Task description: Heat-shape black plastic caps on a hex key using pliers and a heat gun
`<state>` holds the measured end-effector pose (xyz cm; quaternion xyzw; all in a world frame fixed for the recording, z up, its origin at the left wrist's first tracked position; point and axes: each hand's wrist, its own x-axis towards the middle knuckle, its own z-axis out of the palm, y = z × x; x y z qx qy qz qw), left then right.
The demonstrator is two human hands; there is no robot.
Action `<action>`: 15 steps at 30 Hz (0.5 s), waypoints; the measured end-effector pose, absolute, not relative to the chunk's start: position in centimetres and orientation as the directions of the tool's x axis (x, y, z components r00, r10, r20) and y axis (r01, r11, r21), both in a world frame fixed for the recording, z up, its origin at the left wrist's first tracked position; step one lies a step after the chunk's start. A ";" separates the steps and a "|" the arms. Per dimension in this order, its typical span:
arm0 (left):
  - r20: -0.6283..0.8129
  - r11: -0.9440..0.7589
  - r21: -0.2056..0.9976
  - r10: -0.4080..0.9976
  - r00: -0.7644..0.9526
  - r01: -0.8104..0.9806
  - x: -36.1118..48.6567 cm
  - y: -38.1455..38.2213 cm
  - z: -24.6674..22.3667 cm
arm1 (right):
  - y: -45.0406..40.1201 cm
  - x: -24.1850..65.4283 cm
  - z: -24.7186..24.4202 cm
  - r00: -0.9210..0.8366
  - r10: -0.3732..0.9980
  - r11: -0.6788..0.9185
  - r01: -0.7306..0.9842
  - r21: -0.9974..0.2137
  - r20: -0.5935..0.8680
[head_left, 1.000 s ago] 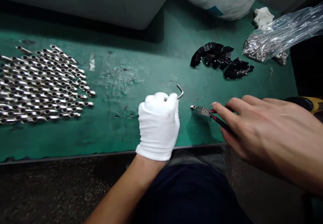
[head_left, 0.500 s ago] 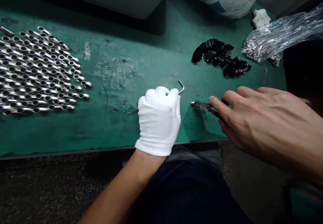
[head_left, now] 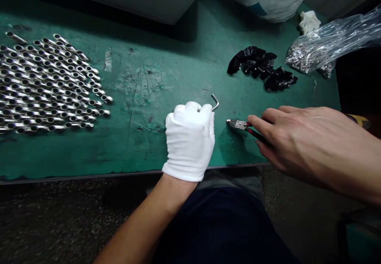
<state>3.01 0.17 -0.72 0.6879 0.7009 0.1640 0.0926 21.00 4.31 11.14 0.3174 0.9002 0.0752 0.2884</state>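
Matt white cloth glove, bright steel hex key; glossy steel tubes, steel pliers; scuffed green bench mat, clear plastic bag

Green-topped table carries: steel tubes, left; black plastic clips, far right; clear plastic bag, beyond them; L-shaped steel hex key, near centre; red-handled pliers, just right of it.

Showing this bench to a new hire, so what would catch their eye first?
The rows of shiny metal tubes on the left of the green bench stand out first. At centre, a white-gloved left hand grips a bent hex key, and to its right a bare right hand holds red-handled pliers.
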 end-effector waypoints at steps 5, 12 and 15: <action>0.092 0.008 0.375 0.995 -0.046 0.927 3.1 0.2 -0.8 | 4.5 21.2 11.2 -0.642 0.607 0.791 0.544 0.279 -0.469; 0.101 0.010 0.368 0.994 -0.050 0.930 3.1 0.2 -0.9 | 4.9 21.7 11.0 -0.626 0.597 0.796 0.537 0.279 -0.502; 0.092 0.011 0.359 0.995 -0.047 0.933 3.1 0.2 -0.8 | 5.1 21.8 11.3 -0.627 0.576 0.811 0.520 0.268 -0.525</action>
